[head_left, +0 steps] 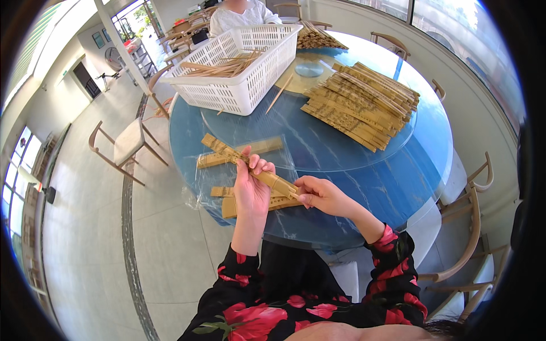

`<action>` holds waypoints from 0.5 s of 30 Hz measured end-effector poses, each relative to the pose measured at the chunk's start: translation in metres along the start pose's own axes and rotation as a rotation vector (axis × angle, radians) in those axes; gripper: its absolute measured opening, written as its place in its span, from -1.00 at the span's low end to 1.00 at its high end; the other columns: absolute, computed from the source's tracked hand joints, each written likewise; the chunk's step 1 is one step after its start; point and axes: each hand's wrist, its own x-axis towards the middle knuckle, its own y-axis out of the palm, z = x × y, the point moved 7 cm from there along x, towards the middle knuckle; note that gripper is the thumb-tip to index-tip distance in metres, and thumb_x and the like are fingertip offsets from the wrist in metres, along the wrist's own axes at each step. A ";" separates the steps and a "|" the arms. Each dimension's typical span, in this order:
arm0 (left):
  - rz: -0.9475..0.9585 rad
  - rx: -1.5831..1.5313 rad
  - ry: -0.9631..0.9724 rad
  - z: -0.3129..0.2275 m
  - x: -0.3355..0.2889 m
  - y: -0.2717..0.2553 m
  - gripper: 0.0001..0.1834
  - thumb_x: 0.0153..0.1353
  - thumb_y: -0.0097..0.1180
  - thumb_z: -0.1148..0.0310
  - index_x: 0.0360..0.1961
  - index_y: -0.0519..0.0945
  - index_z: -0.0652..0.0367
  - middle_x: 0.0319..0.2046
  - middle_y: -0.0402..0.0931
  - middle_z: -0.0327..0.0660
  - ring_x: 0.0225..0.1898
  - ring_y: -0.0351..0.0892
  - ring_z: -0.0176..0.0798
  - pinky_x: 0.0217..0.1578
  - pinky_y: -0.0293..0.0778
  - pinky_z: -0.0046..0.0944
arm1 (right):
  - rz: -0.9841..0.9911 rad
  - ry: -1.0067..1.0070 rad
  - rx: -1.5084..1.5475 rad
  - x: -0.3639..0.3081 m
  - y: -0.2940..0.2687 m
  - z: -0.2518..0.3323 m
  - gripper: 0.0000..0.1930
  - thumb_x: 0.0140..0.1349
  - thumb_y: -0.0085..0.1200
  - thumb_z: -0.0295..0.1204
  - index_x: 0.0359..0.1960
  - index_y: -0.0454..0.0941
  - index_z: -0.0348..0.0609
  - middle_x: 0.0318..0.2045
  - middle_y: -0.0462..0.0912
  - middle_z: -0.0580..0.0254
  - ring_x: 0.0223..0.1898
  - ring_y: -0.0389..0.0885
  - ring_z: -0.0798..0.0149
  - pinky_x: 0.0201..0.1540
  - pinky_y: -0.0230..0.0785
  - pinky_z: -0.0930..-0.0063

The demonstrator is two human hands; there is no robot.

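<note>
My left grip (253, 181) is wrapped round a long flat yellow strip (277, 182), and my right grip (324, 196) has its end pinched between thumb and fingers! It's a golden piece, slim and straight-sided, dark mottling across the far part, plainer yellow towards the right. And look at the line of it: the long axis runs on a slant, far end pointing up and left, near end down and right. It's over the blue surface (347, 182), through my left grip at mid-length, poking out beyond those fingers on one side and spanning the short gap to the right grip on the other! More yellow strips (229, 207) lie just below and beyond, a white basket (245, 95) stands farther off, and a patterned stack (364, 105) spreads away to the right
</note>
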 end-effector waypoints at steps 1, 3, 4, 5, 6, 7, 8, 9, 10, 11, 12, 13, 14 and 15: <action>0.003 0.002 -0.006 0.002 -0.001 -0.001 -0.65 0.62 -0.23 0.16 0.21 0.36 0.15 -0.34 0.26 -0.33 -0.32 0.28 -0.42 -0.07 0.36 -0.29 | -0.015 -0.011 -0.013 -0.001 0.000 0.001 -0.79 0.44 0.06 -0.50 0.03 0.50 -0.33 -0.46 0.52 0.27 -0.41 0.53 0.38 -0.27 0.39 0.43; 0.006 0.003 -0.018 0.005 -0.003 0.000 -0.65 0.62 -0.21 0.15 0.20 0.36 0.14 -0.34 0.25 -0.34 -0.33 0.28 -0.43 -0.07 0.36 -0.29 | -0.014 -0.025 -0.073 -0.001 0.001 0.003 -0.78 0.42 0.07 -0.51 0.04 0.49 -0.31 -0.46 0.55 0.22 -0.40 0.57 0.31 -0.26 0.41 0.39; 0.010 0.003 -0.026 0.007 -0.004 0.000 -0.65 0.62 -0.21 0.15 0.20 0.36 0.14 -0.35 0.25 -0.34 -0.33 0.27 -0.43 -0.07 0.35 -0.29 | -0.012 -0.033 -0.102 -0.001 0.001 0.005 -0.77 0.41 0.07 -0.52 0.05 0.49 -0.30 -0.46 0.57 0.19 -0.40 0.59 0.27 -0.26 0.42 0.37; 0.014 0.004 -0.031 0.008 -0.005 0.000 -0.66 0.62 -0.21 0.15 0.20 0.36 0.14 -0.35 0.24 -0.34 -0.33 0.27 -0.43 -0.08 0.35 -0.29 | -0.011 -0.032 -0.135 -0.002 0.003 0.008 -0.78 0.40 0.06 -0.52 0.04 0.50 -0.28 -0.46 0.58 0.18 -0.39 0.60 0.24 -0.25 0.42 0.36; 0.020 0.006 -0.036 0.009 -0.006 0.000 -0.66 0.62 -0.21 0.15 0.19 0.36 0.14 -0.36 0.24 -0.35 -0.34 0.26 -0.43 -0.09 0.35 -0.29 | -0.009 -0.031 -0.169 -0.002 0.005 0.011 -0.78 0.40 0.05 -0.52 0.04 0.50 -0.26 -0.45 0.60 0.16 -0.39 0.61 0.22 -0.25 0.43 0.35; 0.021 0.015 -0.033 0.009 -0.007 0.000 -0.66 0.62 -0.21 0.15 0.19 0.36 0.13 -0.36 0.23 -0.35 -0.34 0.25 -0.43 -0.10 0.35 -0.30 | -0.007 -0.030 -0.202 -0.002 0.007 0.013 -0.78 0.39 0.05 -0.52 0.03 0.51 -0.25 -0.45 0.61 0.14 -0.39 0.62 0.19 -0.24 0.43 0.34; 0.024 0.022 -0.033 0.010 -0.007 0.000 -0.66 0.62 -0.21 0.15 0.19 0.36 0.13 -0.37 0.23 -0.35 -0.35 0.25 -0.44 -0.10 0.34 -0.31 | -0.003 -0.062 -0.226 -0.002 0.007 0.013 -0.79 0.39 0.03 -0.52 0.03 0.52 -0.23 -0.44 0.62 0.14 -0.38 0.63 0.17 -0.24 0.44 0.33; 0.022 0.035 -0.024 0.011 -0.007 0.000 -0.67 0.62 -0.20 0.14 0.19 0.36 0.13 -0.37 0.22 -0.36 -0.36 0.24 -0.44 -0.12 0.33 -0.32 | 0.001 -0.095 -0.250 -0.002 0.007 0.011 -0.79 0.39 0.01 -0.52 0.02 0.53 -0.22 -0.44 0.63 0.13 -0.38 0.63 0.15 -0.24 0.44 0.32; 0.021 0.058 -0.008 0.010 -0.008 0.000 -0.67 0.62 -0.20 0.14 0.18 0.37 0.12 -0.38 0.22 -0.37 -0.36 0.23 -0.45 -0.13 0.32 -0.33 | 0.004 -0.127 -0.275 -0.003 0.007 0.011 -0.79 0.39 0.00 -0.52 0.01 0.54 -0.21 -0.44 0.64 0.13 -0.38 0.64 0.13 -0.24 0.45 0.31; 0.022 0.080 0.004 0.010 -0.007 -0.001 -0.67 0.62 -0.19 0.14 0.18 0.37 0.12 -0.38 0.21 -0.37 -0.37 0.22 -0.45 -0.15 0.31 -0.34 | -0.011 -0.121 -0.279 -0.004 0.007 0.009 -0.79 0.39 -0.01 -0.52 0.01 0.55 -0.21 -0.44 0.64 0.15 -0.39 0.63 0.16 -0.25 0.44 0.32; 0.025 0.110 0.021 0.010 -0.007 -0.001 -0.68 0.62 -0.18 0.14 0.17 0.37 0.11 -0.39 0.20 -0.38 -0.37 0.22 -0.46 -0.16 0.30 -0.34 | -0.027 -0.115 -0.284 -0.005 0.008 0.008 -0.80 0.40 -0.02 -0.51 0.00 0.56 -0.20 -0.45 0.64 0.18 -0.41 0.62 0.18 -0.26 0.44 0.34; 0.025 0.134 0.038 0.010 -0.009 -0.001 -0.68 0.61 -0.17 0.14 0.16 0.37 0.11 -0.39 0.20 -0.39 -0.38 0.21 -0.46 -0.17 0.29 -0.35 | -0.045 -0.108 -0.289 -0.005 0.009 0.008 -0.80 0.40 -0.03 -0.51 -0.01 0.56 -0.20 -0.45 0.64 0.21 -0.42 0.61 0.21 -0.27 0.43 0.35; 0.025 0.162 0.055 0.011 -0.008 -0.001 -0.69 0.61 -0.16 0.14 0.16 0.37 0.10 -0.40 0.19 -0.40 -0.38 0.20 -0.47 -0.19 0.28 -0.36 | -0.015 -0.064 -0.246 -0.004 0.010 0.006 -0.82 0.40 -0.02 -0.52 -0.03 0.56 -0.23 -0.46 0.64 0.22 -0.42 0.60 0.27 -0.28 0.43 0.40; 0.024 0.181 0.069 0.007 -0.010 0.000 -0.70 0.61 -0.15 0.14 0.15 0.38 0.09 -0.40 0.18 -0.40 -0.38 0.20 -0.47 -0.20 0.27 -0.36 | 0.012 -0.018 -0.204 -0.002 0.011 0.006 -0.84 0.40 -0.01 -0.54 -0.06 0.56 -0.26 -0.46 0.65 0.24 -0.42 0.60 0.33 -0.29 0.43 0.45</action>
